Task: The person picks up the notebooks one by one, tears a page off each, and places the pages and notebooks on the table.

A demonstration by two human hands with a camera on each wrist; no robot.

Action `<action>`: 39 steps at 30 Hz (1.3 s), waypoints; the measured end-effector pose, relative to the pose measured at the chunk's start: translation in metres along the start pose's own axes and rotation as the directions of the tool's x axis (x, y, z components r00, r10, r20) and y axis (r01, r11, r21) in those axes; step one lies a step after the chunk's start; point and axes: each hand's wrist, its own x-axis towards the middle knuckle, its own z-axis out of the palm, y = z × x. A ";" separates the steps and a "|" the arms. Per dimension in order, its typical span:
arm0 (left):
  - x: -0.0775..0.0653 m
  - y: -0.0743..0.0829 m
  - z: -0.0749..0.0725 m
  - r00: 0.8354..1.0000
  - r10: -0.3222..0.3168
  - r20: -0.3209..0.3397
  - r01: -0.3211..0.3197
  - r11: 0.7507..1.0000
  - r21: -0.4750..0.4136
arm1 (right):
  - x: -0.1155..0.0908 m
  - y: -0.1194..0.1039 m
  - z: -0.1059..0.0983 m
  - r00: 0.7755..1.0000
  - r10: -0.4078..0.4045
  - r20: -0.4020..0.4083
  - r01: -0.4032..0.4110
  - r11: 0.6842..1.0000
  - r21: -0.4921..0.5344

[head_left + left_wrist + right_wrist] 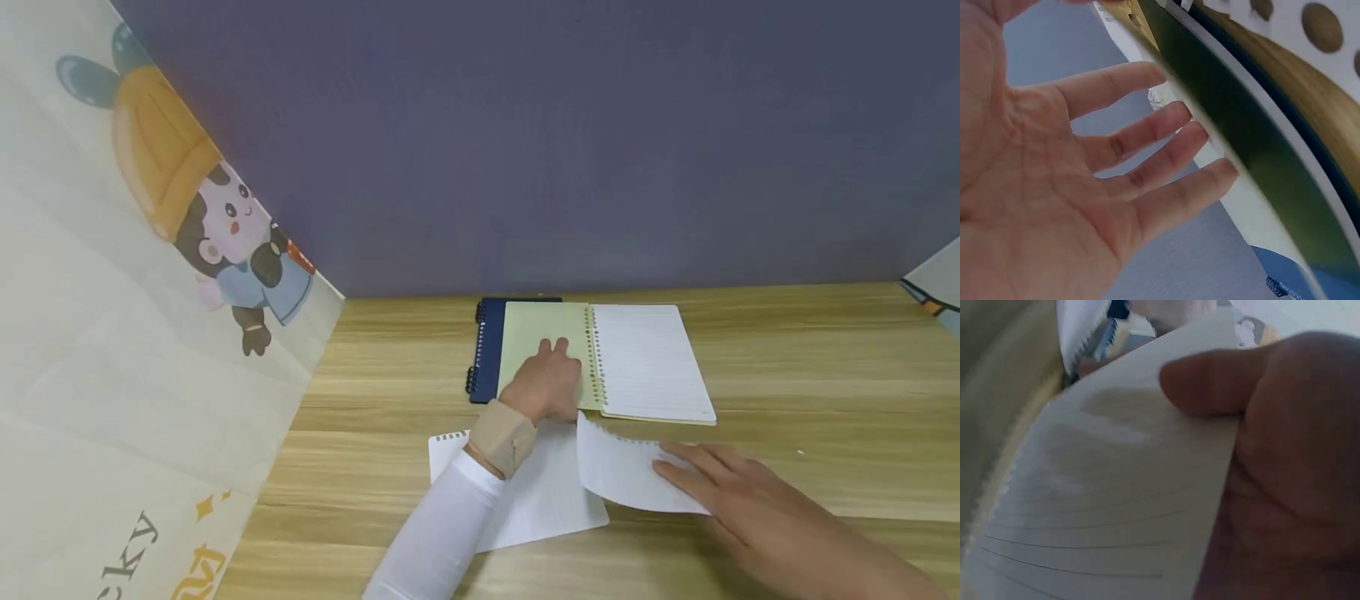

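A ring-bound notebook lies open on the table, a pale green page (543, 325) at left and a white lined page (651, 358) at right. My left hand (546, 379) reaches over the green page, its fingertips at the page surface in both the head and left wrist views. Between thumb and fingers, my right hand (738, 496) pinches a loose lined sheet (633, 473) with torn holes along one edge. That sheet bends slightly and slopes above the table; the right wrist view shows the thumb lying across its lined face (1104, 506).
Beneath the green page, a navy cover (492, 350) with black rings sticks out at left. Another loose sheet with punched holes (547, 500) lies on the wooden table (375, 450), partly under my left forearm. A dark partition (562, 150) stands behind, and a printed white panel (150, 375) at left.
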 end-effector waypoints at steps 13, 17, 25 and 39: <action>0.002 -0.001 0.001 1.000 -0.002 0.000 0.002 1.000 0.010 | -0.018 -0.005 0.034 0.986 0.083 0.147 -0.085 0.996 0.006; 0.002 -0.002 0.001 1.000 -0.002 0.000 0.002 1.000 0.010 | -0.015 -0.003 0.032 0.990 0.072 0.120 -0.077 0.997 0.031; 0.001 -0.001 0.000 1.000 -0.007 0.016 0.007 1.000 -0.002 | 0.015 0.025 0.015 0.966 0.134 0.220 -0.177 0.966 0.189; -0.001 -0.001 -0.002 0.999 0.001 0.034 -0.002 1.000 0.021 | 0.075 0.106 0.043 0.903 0.278 0.328 -0.373 0.886 0.277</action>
